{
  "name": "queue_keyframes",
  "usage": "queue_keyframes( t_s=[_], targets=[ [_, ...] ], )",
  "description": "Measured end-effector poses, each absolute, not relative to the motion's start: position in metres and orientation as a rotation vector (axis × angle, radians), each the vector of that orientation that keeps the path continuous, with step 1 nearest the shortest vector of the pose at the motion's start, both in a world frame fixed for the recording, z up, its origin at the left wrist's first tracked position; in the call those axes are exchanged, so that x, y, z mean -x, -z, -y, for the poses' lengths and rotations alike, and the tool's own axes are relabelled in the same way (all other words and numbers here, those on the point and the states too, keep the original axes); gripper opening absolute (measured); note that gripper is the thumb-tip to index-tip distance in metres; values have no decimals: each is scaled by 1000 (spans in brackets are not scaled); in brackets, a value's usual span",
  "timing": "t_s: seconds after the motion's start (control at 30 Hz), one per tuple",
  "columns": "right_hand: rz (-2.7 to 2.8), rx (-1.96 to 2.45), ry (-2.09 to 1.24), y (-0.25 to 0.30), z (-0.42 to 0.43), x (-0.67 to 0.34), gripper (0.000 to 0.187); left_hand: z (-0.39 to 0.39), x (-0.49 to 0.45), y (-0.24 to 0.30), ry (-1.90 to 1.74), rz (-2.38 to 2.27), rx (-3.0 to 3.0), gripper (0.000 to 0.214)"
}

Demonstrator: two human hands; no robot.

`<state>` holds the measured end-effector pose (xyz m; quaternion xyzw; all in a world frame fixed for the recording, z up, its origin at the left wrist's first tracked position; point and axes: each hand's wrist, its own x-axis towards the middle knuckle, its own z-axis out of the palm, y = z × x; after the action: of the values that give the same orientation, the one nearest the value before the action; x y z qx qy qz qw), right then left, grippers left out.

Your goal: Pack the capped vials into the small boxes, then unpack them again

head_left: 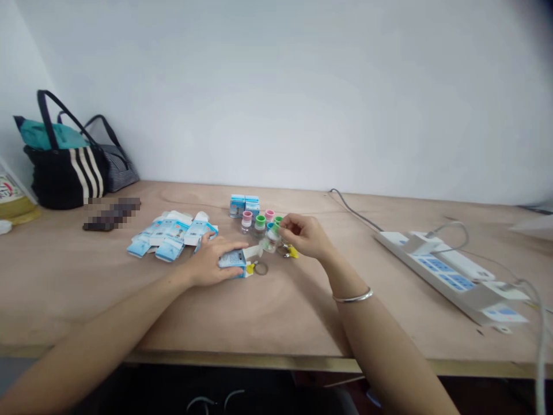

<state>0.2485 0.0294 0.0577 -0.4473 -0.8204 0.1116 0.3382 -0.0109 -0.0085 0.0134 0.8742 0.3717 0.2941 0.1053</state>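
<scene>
My left hand [211, 263] rests over a small blue-and-white carton [232, 260], its fingers on the carton, whose white flap stands open to the right. My right hand [305, 235], with a silver bangle [352, 297] on the wrist, pinches a small clear vial with a green cap [271, 238]. Several more capped vials [259, 226], with pink and green tops, stand just beyond it. Near the carton lie a metal ring [261, 268] and a yellow piece [292, 251]. Flat blue-and-white cartons [170, 235] lie to the left, and a small stack of blue boxes [244, 206] stands behind.
The plywood table [276, 314] runs along a white wall [276, 92]. A black striped bag [64, 178] and a grey bag [113, 167] stand at the back left, beside a pixelated dark object [112, 214]. A white power strip [432, 268] with cables lies on the right.
</scene>
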Motion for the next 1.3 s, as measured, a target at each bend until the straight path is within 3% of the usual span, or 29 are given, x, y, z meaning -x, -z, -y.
queue_keyframes(
  t_s=[0.23, 0.33, 0.47, 0.6, 0.77, 1.1, 1.3],
  targets=[
    [2198, 1252, 61, -37, -39, -210, 11, 9, 12, -14, -872, -1104, -2558, 59],
    [2211, 1320, 87, -37, -36, -204, 20, 9, 16, -15, -837, -1122, -2584, 60],
    [2185, 1336, -97, -47, -22, -218, 17, 9, 22, -16, -831, -1140, -2572, 65],
    [2548, 1170, -498, -50, -9, -230, 20, 10, 26, -17, -813, -1176, -2528, 65],
    [2689, 1115, -653, -44, -4, -227, 6, 11, 23, -15, -852, -1161, -2564, 56],
    [2691, 1509, -312, -46, -14, -252, 12, 11, 18, -11, -986, -965, -2618, 50],
    [2691, 1446, -240, -52, -14, -259, 11, 7, 14, -4, -995, -863, -2654, 44]
  ],
)
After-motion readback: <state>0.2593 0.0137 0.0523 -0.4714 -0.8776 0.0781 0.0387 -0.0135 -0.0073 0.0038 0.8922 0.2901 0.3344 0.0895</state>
